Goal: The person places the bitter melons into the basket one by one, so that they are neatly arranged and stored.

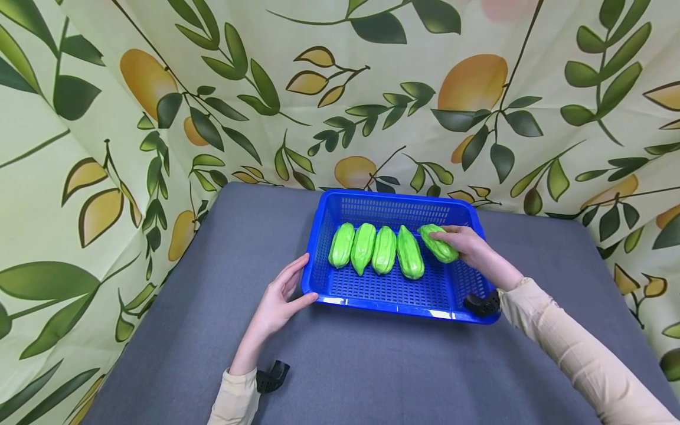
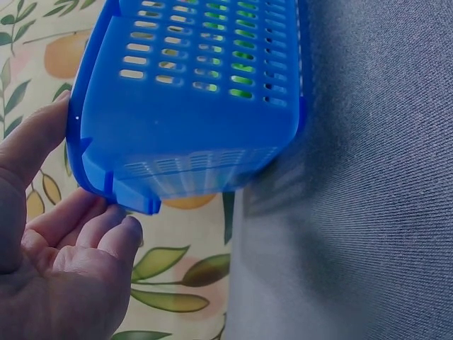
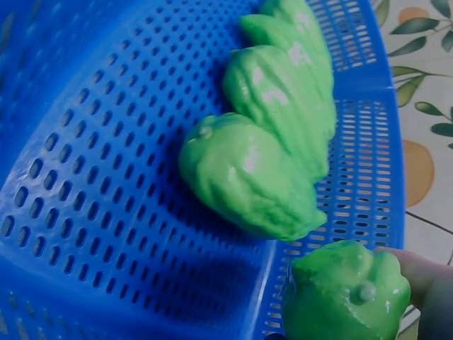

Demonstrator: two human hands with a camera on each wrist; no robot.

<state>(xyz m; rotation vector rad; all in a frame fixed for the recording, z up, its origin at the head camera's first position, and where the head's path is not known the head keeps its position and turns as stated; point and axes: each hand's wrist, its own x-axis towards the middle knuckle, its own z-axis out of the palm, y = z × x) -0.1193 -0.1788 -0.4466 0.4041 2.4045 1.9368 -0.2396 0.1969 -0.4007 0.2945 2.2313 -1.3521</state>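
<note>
A glossy, ridged light-green bitter melon (image 1: 438, 243) is gripped by my right hand (image 1: 467, 243) over the right part of a blue plastic basket (image 1: 398, 308). In the right wrist view this bitter melon (image 3: 347, 294) shows its blunt end with a small nub, and most of the hand is out of sight. Several more bitter melons (image 1: 383, 250) lie side by side in the basket, lengthwise front to back. With thumb and fingers on its rim, my left hand (image 1: 277, 302) holds the front left corner. The left wrist view shows the basket's perforated outer wall (image 2: 191, 113) beside those fingers.
The basket stands on a grey cloth-covered table (image 1: 361, 366). Behind and at the sides hangs a pale curtain (image 1: 329, 136) printed with leaves and orange fruit. A black wrist mount (image 1: 482, 304) is near the basket's front right corner; another black mount (image 1: 273, 376) is at the left wrist.
</note>
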